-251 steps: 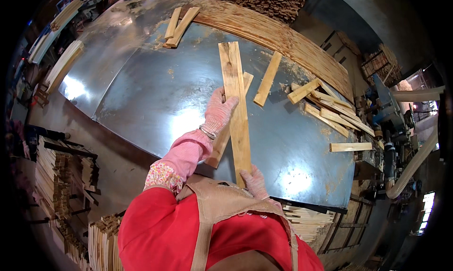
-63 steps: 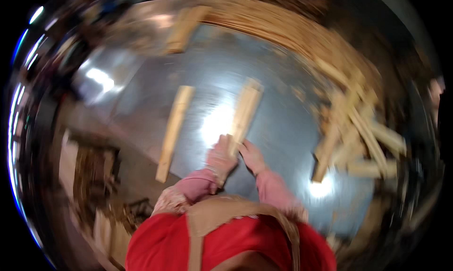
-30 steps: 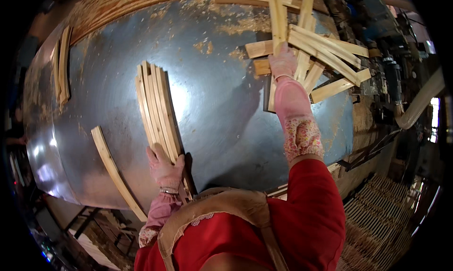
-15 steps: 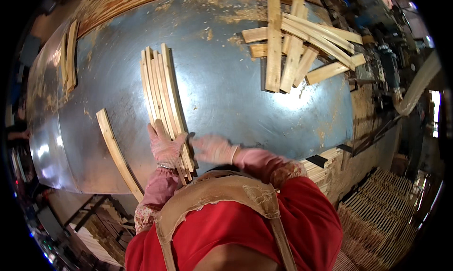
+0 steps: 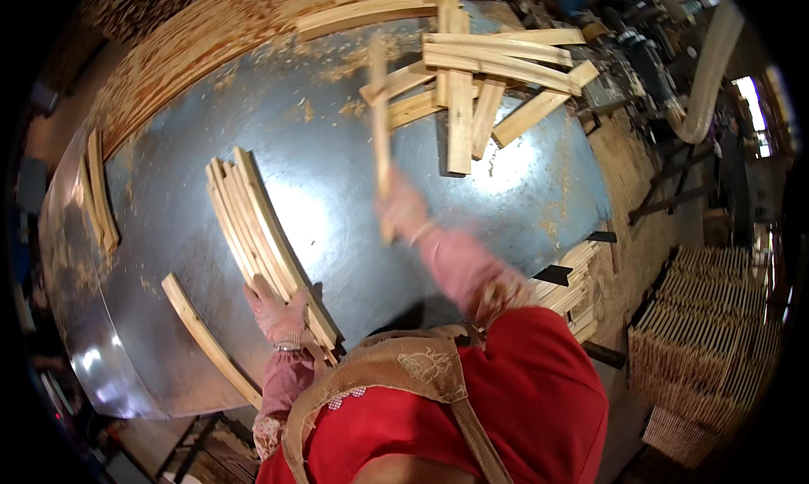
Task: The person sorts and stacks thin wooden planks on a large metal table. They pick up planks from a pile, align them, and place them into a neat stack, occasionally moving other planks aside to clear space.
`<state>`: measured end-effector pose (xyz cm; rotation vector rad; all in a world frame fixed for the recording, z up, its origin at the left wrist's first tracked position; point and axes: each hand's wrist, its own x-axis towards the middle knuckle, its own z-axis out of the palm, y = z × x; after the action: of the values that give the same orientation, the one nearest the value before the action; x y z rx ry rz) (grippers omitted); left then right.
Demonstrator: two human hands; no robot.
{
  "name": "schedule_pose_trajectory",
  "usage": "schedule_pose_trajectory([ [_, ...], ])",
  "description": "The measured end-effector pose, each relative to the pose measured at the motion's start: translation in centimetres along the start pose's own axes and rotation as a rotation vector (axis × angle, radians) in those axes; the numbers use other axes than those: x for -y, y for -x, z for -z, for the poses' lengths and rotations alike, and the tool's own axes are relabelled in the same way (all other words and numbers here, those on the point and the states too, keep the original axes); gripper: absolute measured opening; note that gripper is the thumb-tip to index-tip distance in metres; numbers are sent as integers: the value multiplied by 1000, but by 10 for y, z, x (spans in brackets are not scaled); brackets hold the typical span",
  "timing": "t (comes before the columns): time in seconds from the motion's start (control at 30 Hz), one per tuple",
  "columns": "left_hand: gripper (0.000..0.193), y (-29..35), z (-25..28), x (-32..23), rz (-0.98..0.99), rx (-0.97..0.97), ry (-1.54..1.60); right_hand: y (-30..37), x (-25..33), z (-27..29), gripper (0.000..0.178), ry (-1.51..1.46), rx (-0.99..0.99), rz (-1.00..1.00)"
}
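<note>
A row of pale wooden strips (image 5: 253, 210) lies side by side on the metal tabletop (image 5: 345, 256). My left hand (image 5: 276, 314), in a light glove, rests on the near part of this row, thumb and fingers apart. My right hand (image 5: 403, 207), also gloved and blurred by motion, is closed around the lower part of another wooden strip (image 5: 378, 104). That strip stands out from the hand toward the far side, to the left of a crisscrossed pile of strips (image 5: 459, 117).
A single curved strip (image 5: 206, 332) lies left of the row, with a pair of strips (image 5: 99, 193) farther left. Sawdust dots the far table edge, beside a long board (image 5: 194, 54). Stacked slats (image 5: 704, 341) stand at right, below a ribbed hose (image 5: 712, 71).
My right hand has moved from beside the row toward the far pile and now holds a strip. My left hand stays on the row. The view has shifted.
</note>
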<state>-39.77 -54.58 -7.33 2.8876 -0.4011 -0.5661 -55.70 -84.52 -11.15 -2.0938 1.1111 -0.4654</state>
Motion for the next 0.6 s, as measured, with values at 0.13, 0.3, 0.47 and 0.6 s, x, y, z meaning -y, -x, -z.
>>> schedule_pose_trajectory([
  [0.13,113,0,1,-9,-69,-42,-19,136,61,-56,75,-28,519,322],
  [0.3,120,-5,-19,-13,-94,-89,-167,62,16,-35,86,146,579,312],
  [0.47,130,-4,-24,-15,5,-34,-207,-184,-32,132,83,760,140,292],
  [0.6,128,-5,-31,-3,-10,-62,-244,-305,-91,187,103,1131,52,293],
])
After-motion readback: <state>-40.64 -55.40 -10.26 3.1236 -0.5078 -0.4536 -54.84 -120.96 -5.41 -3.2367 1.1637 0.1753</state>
